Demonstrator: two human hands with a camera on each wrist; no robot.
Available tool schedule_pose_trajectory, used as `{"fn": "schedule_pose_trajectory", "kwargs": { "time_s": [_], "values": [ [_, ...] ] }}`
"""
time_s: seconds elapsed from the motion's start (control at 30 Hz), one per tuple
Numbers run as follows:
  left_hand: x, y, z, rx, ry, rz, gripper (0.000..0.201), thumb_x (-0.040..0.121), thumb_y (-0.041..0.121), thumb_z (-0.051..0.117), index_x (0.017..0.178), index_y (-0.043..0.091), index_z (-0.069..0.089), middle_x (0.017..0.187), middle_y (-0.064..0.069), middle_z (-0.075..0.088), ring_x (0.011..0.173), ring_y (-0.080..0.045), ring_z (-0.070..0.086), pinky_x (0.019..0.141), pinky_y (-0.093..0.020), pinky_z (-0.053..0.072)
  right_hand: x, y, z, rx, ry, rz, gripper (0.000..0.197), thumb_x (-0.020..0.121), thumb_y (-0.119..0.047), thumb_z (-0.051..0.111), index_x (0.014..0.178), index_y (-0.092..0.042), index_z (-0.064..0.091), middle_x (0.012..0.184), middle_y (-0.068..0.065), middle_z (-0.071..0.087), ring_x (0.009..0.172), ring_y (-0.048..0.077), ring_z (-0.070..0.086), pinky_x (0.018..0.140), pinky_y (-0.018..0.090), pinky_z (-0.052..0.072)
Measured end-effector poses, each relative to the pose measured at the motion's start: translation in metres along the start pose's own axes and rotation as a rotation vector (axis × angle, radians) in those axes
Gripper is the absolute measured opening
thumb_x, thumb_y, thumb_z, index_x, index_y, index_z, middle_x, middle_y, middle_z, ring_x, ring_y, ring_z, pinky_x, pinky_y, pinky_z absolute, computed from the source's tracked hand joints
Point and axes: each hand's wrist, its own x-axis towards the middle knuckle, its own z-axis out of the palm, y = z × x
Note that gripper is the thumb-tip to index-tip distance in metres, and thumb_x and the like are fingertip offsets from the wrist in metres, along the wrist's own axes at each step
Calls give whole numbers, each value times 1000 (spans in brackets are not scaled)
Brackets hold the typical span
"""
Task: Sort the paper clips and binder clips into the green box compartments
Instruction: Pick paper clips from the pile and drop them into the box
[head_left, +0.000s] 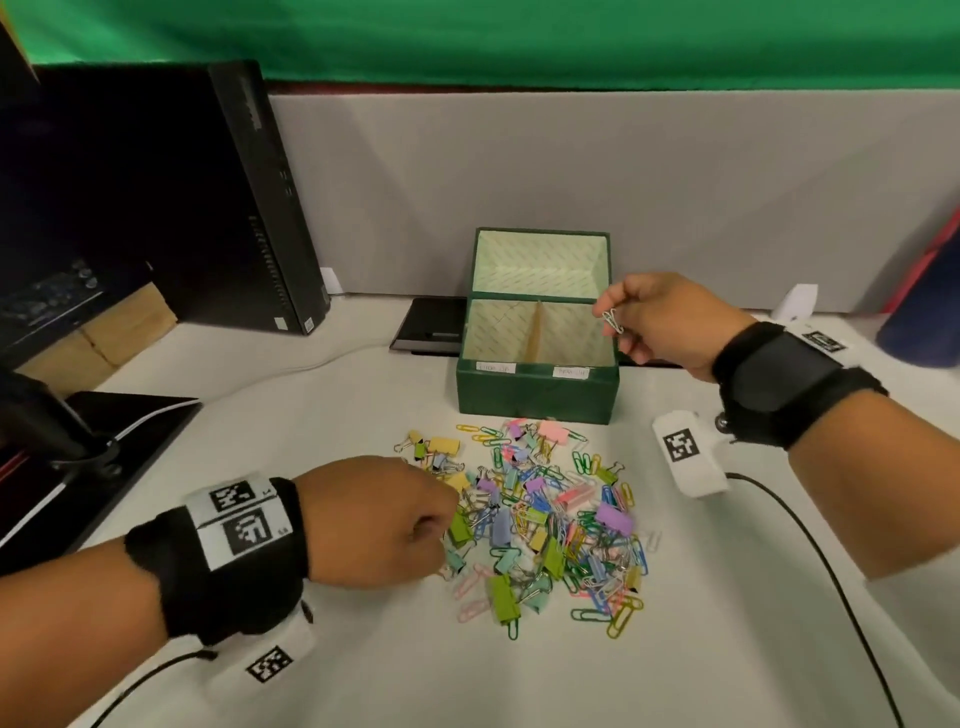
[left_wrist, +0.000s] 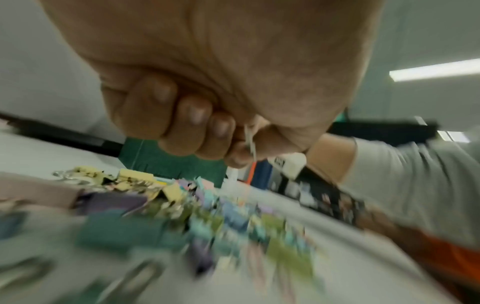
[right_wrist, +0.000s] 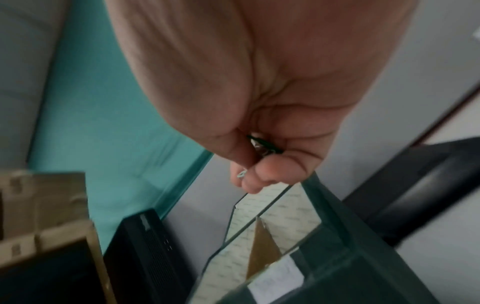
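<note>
Pinching paper clips (head_left: 613, 320) over the green box (head_left: 537, 387), the right hand (head_left: 660, 325) is hovering; left hand (head_left: 382, 519) is pinching a pale clip (left_wrist: 250, 142) above the pile (head_left: 535, 519).

An office workstation doubling as a recording setup: a white desk (head_left: 727, 649) is standing against a grey fabric partition (head_left: 571, 182), with a black slim desktop computer (head_left: 260, 208) and a dark monitor (head_left: 93, 208) sitting at the left, cables trailing across the surface, and a green backdrop (head_left: 519, 36) hanging above the partition. A fluorescent ceiling light (left_wrist: 436, 70) is showing in the left wrist view.
</note>
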Motion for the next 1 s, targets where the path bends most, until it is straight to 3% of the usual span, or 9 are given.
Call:
{"fn": "schedule_pose_trajectory", "kwargs": {
  "time_s": [0.1, 0.23, 0.37, 0.47, 0.6, 0.7, 0.8, 0.87, 1.0],
  "values": [
    [27, 0, -30, -363, 90, -75, 41, 90, 43, 36, 73, 6, 46, 62, -1, 42, 56, -8, 37, 61, -35, 39, 15, -13, 10, -234, -15, -101, 32, 99, -3, 42, 104, -18, 70, 98, 2, 69, 78, 12, 64, 70, 25, 54],
    [79, -1, -59, -786, 162, -251, 33, 104, 31, 43, 76, 14, 48, 59, 2, 43, 46, -10, 34, 45, -25, 30, 15, -17, 6, -328, 25, -201, 30, 96, -8, 54, 114, -26, 71, 117, -11, 63, 111, 10, 58, 97, 25, 44],
    [131, 9, -81, -1115, 286, -365, 24, 103, 11, 40, 90, 17, 59, 63, 1, 42, 48, -10, 32, 41, -20, 26, -11, 0, -1, -192, 171, -291, 16, 95, -14, 60, 102, -23, 71, 106, -8, 70, 98, 8, 64, 85, 20, 48],
    [164, 14, -91, -942, 333, -345, 25, 102, 10, 41, 87, 21, 57, 70, 0, 48, 55, -13, 42, 49, -25, 37, -39, 25, -5, -263, 105, -283, 10, 96, -21, 61, 93, -24, 69, 88, -13, 68, 81, -1, 61, 69, 11, 42],
    [181, 33, -99, -928, 305, -379, 21, 102, 6, 41, 120, 13, 50, 94, -16, 59, 62, -20, 57, 40, -22, 47, -60, 61, -3, -555, -195, -232, 16, 95, -18, 60, 100, -29, 71, 101, -11, 68, 91, 7, 61, 83, 23, 49],
    [182, 31, -95, -735, 218, -341, 46, 99, 7, 48, 145, 13, 41, 118, -17, 62, 101, -29, 66, 77, -31, 61, -62, 76, 2, -698, -296, -186, 30, 96, -13, 55, 113, -33, 70, 116, -9, 65, 102, 12, 59, 96, 29, 49],
    [163, 24, -93, -276, 281, -241, 44, 97, 17, 51, 141, 22, 51, 137, -3, 57, 121, -21, 56, 99, -30, 46, -57, 79, 10, -705, -319, -205, 42, 97, -9, 50, 120, -40, 68, 120, -11, 63, 105, 12, 58, 98, 29, 48],
    [138, 26, -88, -145, 288, -145, 35, 98, 22, 53, 132, 29, 58, 124, 8, 58, 112, -12, 57, 94, -27, 45, -52, 78, 17, -713, -343, -234, 42, 100, -12, 50, 121, -43, 68, 118, -10, 63, 104, 13, 58, 98, 29, 48],
    [93, 21, -53, 89, 46, 10, 22, 98, 34, 54, 116, 39, 66, 108, 15, 57, 100, -6, 57, 92, -30, 49, -44, 72, 31, -738, -383, -300, 29, 101, -28, 54, 121, -42, 69, 113, -5, 61, 101, 15, 59, 94, 32, 50]
  ]
}}
